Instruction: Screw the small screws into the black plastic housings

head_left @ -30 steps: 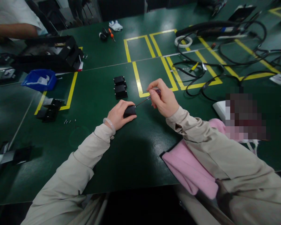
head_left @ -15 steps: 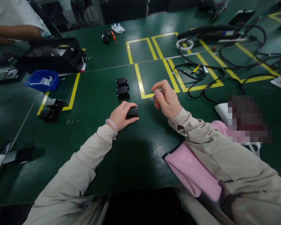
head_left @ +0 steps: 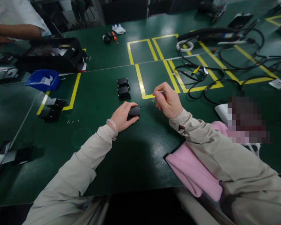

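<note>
Between the thumb and fingers of my left hand (head_left: 122, 117) is a small black block (head_left: 133, 112), held down on the green table. My right hand (head_left: 168, 100) grips the handle of a thin screwdriver (head_left: 147, 103), whose shaft slants down to the left. Its tip meets a small silvery screw at the block's upper right corner. Just beyond my left hand, two similar black blocks (head_left: 123, 88) sit one behind the other, with small screws at their sides. Several loose screws (head_left: 71, 121) lie to the left.
More black parts (head_left: 51, 110) and a blue tray (head_left: 43, 80) are at the left, before a black box (head_left: 53, 56). Black cables (head_left: 208, 67) spread over the right. A pink cloth (head_left: 194, 170) lies by my right sleeve. Another person's arm shows top left.
The whole view has shifted very slightly. Both hands keep their holds on the block and screwdriver, with the tip still at the block's corner.
</note>
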A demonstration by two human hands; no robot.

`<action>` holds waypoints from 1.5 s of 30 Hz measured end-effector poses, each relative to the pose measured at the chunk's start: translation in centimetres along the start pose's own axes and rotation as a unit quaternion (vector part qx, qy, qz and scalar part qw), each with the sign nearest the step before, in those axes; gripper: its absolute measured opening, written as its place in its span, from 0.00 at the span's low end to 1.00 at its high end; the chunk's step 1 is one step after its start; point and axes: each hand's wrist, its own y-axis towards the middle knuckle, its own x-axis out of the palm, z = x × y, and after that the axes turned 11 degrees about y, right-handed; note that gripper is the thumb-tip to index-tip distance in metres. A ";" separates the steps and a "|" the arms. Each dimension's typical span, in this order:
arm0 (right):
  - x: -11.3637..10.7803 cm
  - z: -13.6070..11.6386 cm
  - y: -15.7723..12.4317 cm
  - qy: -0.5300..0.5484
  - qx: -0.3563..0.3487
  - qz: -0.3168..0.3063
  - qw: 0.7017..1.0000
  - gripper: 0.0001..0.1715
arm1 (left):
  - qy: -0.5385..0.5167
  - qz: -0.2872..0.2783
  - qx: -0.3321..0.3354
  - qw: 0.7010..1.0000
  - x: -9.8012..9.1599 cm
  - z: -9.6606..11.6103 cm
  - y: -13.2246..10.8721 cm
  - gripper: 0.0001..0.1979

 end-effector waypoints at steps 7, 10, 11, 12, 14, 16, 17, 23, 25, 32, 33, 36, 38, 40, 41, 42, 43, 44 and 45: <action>-0.1 -0.3 0.0 -0.029 0.000 0.011 1.000 0.23 | -0.005 -0.021 -0.002 1.000 0.0 0.2 0.2 0.20; -0.1 -0.4 0.1 -0.058 -0.007 0.016 0.998 0.23 | -0.018 -0.014 -0.009 1.000 0.1 0.1 0.2 0.19; -0.1 -0.5 0.1 -0.069 -0.010 0.013 0.997 0.23 | -0.024 -0.014 -0.012 1.000 0.2 0.0 0.1 0.19; -0.1 -0.7 0.2 -0.078 -0.012 0.008 0.997 0.23 | -0.030 -0.014 -0.014 0.999 0.2 -0.1 0.1 0.19; 0.0 -1.1 0.3 -0.095 -0.016 -0.008 0.995 0.21 | -0.039 -0.016 -0.017 0.999 0.2 -0.3 0.1 0.19; 0.1 -1.6 0.6 -0.118 -0.022 -0.022 0.992 0.20 | -0.044 -0.017 -0.016 0.999 0.2 -0.5 0.0 0.19; 0.2 -1.8 0.7 -0.135 -0.026 -0.028 0.990 0.20 | -0.044 -0.018 -0.016 0.999 0.2 -0.6 0.0 0.19; 0.9 -2.9 2.3 -0.228 -0.003 -0.073 0.971 0.19 | -0.044 -0.022 -0.017 0.999 0.2 -1.0 -0.1 0.19; 1.1 -3.4 3.0 -0.251 0.006 -0.090 0.964 0.17 | -0.050 -0.020 -0.015 0.998 0.1 -1.0 -0.1 0.19; 2.4 -5.0 5.0 -0.305 0.000 -0.164 0.938 0.14 | -0.066 -0.020 -0.007 0.998 -0.1 -1.0 -0.1 0.19; 2.5 -4.9 5.2 -0.307 -0.011 -0.167 0.937 0.14 | -0.068 -0.021 -0.005 0.997 -0.1 -1.0 -0.1 0.19; 2.6 -4.5 5.6 -0.303 -0.037 -0.163 0.938 0.17 | -0.072 -0.024 -0.006 0.997 -0.1 -1.1 -0.2 0.20; 2.4 -4.2 5.7 -0.299 -0.039 -0.164 0.939 0.16 | -0.077 -0.027 -0.005 0.997 -0.2 -1.1 -0.3 0.21; 2.2 -4.1 5.8 -0.302 -0.032 -0.170 0.937 0.15 | -0.083 -0.031 -0.003 0.996 -0.3 -1.2 -0.4 0.22; 2.0 -4.2 5.8 -0.306 -0.026 -0.174 0.936 0.14 | -0.085 -0.033 -0.002 0.996 -0.3 -1.2 -0.4 0.24; 1.9 -4.2 5.8 -0.310 -0.019 -0.178 0.934 0.14 | -0.087 -0.034 0.000 0.996 -0.4 -1.1 -0.4 0.25; 1.9 -4.4 5.7 -0.313 -0.015 -0.182 0.932 0.15 | -0.089 -0.036 0.001 0.995 -0.5 -1.1 -0.4 0.26; 1.8 -4.5 5.7 -0.314 -0.013 -0.186 0.931 0.15 | -0.089 -0.037 0.002 0.995 -0.6 -1.1 -0.3 0.28; 1.8 -4.6 5.7 -0.313 -0.014 -0.188 0.931 0.16 | -0.090 -0.038 0.003 0.995 -0.8 -1.0 -0.3 0.29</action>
